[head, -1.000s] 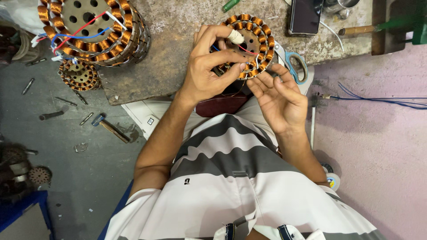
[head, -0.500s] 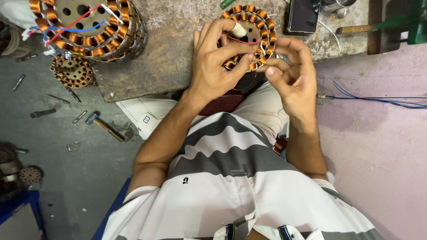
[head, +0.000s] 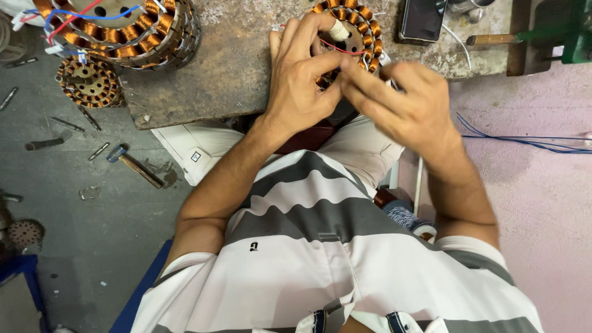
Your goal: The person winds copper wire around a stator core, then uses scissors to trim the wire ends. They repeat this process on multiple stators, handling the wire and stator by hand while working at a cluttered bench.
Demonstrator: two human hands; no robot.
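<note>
right hand (head: pixel 404 102) has moved in over the left hand (head: pixel 305 80) since a second ago; both now pinch wire at the copper-wound stator (head: pixel 351 31) on the table (head: pixel 234 68), winding work continuing.

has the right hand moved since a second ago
Yes. The right hand has shifted leftward to meet the left hand at the copper-wound stator on the bench.

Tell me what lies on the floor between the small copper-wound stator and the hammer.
In the head view, loose metal bits lie between the small stator and the hammer.
</note>
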